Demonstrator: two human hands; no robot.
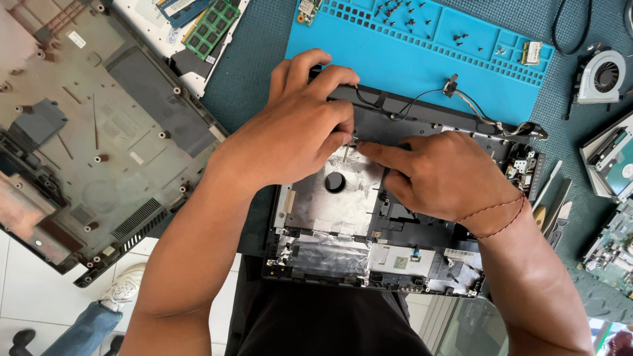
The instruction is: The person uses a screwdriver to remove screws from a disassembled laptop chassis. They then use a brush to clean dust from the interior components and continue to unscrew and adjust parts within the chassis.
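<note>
A stripped black laptop chassis (369,264) lies in front of me, with silver foil shielding inside. My left hand (297,125) rests over its upper left part, fingers curled around the top edge near thin black wires (409,105). My right hand (442,175) lies on the chassis to the right, its index finger pointing left. The fingertips of both hands meet at a small metal part (351,142) above the foil. I cannot tell what, if anything, is pinched there.
A blue silicone mat (409,53) with several small screws lies behind the chassis. A large laptop bottom cover (86,132) sits left, memory sticks (211,26) above it. A cooling fan (603,76), a drive (613,158), a circuit board (613,244) and pry tools (550,211) lie right.
</note>
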